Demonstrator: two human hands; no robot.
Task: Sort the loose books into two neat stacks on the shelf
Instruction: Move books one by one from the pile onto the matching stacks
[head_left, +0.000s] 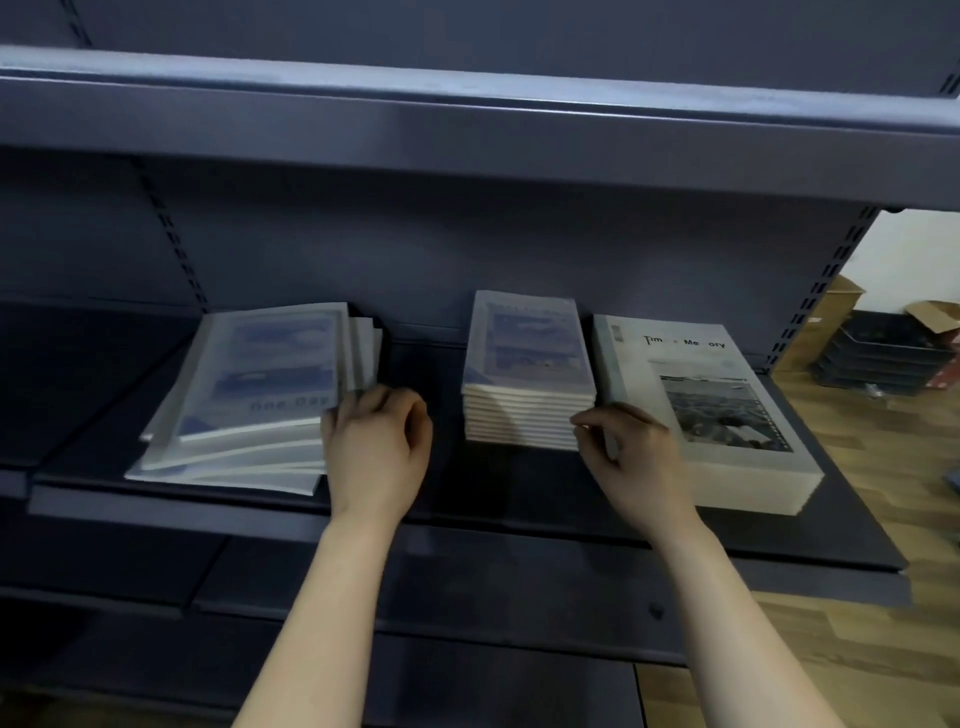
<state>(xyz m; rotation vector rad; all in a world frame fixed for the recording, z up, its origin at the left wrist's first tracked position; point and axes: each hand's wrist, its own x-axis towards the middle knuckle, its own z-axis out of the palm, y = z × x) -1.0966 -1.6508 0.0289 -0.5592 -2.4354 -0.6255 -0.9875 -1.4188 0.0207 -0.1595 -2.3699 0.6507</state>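
Fanned pile (249, 395) centre-left on shelf (171, 512), left hand (376, 447) curled at its edge; right hand (631, 452) curled by neat stack (527, 374), centre. Grips unclear. Risk: uneven pull spills loose books off front.

Shelf (467, 499): uniform dark blue-grey, no pattern.
Loose books (249, 395), left end of shelf: pale grey-white covers, blurred blue picture blocks, dark grey lettering, white page edges.
Middle stack (527, 358): same pale cover with blue blocks, cream-white page edges lined with thin grey bands.
Right stack (701, 405), right end of shelf: off-white cover, black title lettering, black-and-white photograph.
Past the shelf's right edge: floor (883, 467) brown wood-grain, cardboard box (826, 322) tan, trays (883, 358) black.
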